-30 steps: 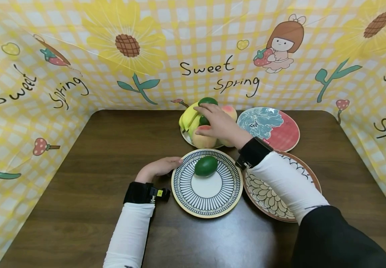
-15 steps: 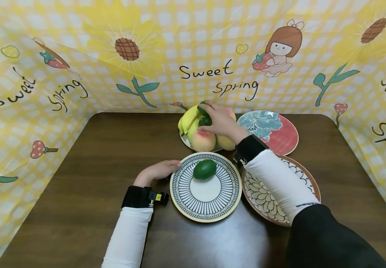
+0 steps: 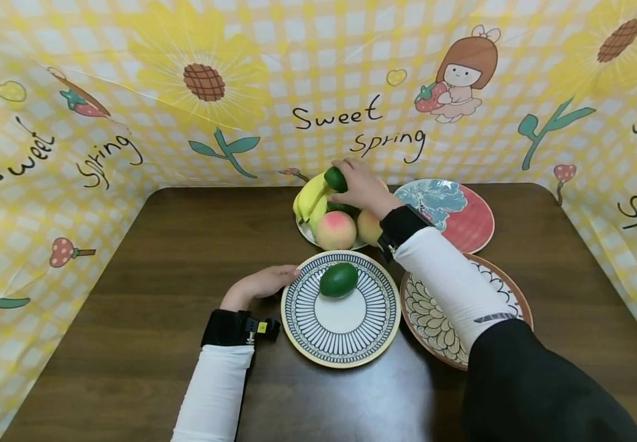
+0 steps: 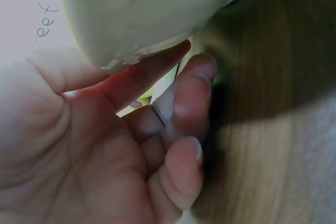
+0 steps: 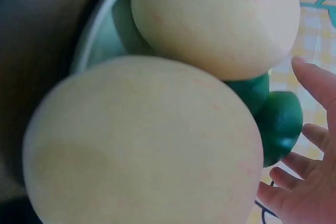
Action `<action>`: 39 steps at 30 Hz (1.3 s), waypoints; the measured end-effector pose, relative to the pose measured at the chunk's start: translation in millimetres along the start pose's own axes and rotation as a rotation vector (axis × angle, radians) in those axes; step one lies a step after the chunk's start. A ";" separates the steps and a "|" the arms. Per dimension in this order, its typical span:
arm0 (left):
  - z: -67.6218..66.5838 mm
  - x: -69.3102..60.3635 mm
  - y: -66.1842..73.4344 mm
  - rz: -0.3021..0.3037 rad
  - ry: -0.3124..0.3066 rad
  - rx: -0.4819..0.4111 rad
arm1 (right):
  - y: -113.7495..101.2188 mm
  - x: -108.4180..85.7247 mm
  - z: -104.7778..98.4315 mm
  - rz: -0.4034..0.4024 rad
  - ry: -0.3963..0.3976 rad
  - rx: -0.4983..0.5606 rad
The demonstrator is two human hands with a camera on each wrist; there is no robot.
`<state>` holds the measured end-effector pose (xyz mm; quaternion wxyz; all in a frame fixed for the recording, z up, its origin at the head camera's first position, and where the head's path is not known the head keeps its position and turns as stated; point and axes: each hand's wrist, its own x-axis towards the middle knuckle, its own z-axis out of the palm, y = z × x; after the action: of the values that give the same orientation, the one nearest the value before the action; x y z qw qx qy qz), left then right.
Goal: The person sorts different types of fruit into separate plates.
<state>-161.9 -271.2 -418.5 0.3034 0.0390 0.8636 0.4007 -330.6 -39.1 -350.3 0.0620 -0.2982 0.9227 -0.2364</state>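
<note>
My left hand [image 3: 260,283] grips the left rim of a blue-and-white patterned plate [image 3: 342,341]; in the left wrist view the pale rim [image 4: 142,19] lies between thumb and fingers. A green avocado [image 3: 338,280] lies on this plate. Over the fruit pile at the back, my right hand [image 3: 367,188] holds another avocado [image 3: 335,178] between thumb and fingers. Below it a further avocado [image 3: 346,207] is partly hidden by the hand. In the right wrist view, large peaches [image 5: 142,145] fill the foreground, with the held avocado [image 5: 282,127] against the fingertips.
Bananas [image 3: 311,197] and peaches [image 3: 336,231] share the back plate [image 3: 302,229]. To its right lies a red-and-blue plate [image 3: 473,215]. A brown-rimmed flower plate [image 3: 431,322] sits under my right forearm. Patterned cloth [image 3: 274,73] walls in the wooden table [image 3: 142,294].
My right hand has closed its fingers on an avocado in the pile and raised it slightly. My left hand stays at the plate rim.
</note>
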 end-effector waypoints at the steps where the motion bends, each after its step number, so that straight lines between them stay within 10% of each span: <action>1: -0.3 -0.2 0.4 0.000 0.003 0.004 | 0.5 2.3 -1.1 0.016 -0.004 0.004; 39: -0.5 1.6 0.1 -0.024 0.012 -0.022 | 7.8 29.3 13.7 0.104 0.035 0.144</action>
<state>-163.4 -270.9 -418.9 0.3032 0.0231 0.8615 0.4066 -355.0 -56.0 -365.3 0.0792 -0.2406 0.9184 -0.3040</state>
